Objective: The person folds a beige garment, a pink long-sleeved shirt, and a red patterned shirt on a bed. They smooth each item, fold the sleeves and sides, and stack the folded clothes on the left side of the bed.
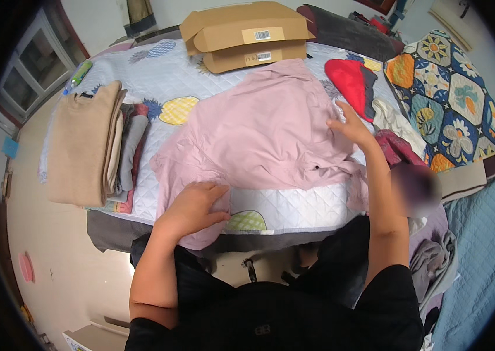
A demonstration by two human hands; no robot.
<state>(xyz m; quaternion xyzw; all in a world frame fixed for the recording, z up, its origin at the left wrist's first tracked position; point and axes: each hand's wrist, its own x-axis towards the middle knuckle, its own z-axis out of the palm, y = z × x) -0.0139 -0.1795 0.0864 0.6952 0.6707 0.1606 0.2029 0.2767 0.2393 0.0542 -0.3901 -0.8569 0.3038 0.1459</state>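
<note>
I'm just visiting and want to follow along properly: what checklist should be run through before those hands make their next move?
1. Left hand on the pink garment: ok, it rests on the lower-left part.
2. Right hand touching the garment: cannot tell; it is at the right edge, contact unclear.
3. Garment smooth: not ok, creases show.
4. Garment wholly on the quilted cover: not ok, its lower-left end laps over the grey front edge.
5. Folded stack apart from the garment: ok, some cover shows between.
6. Garment apart from the cardboard boxes: cannot tell; its far end reaches close to them.
</note>
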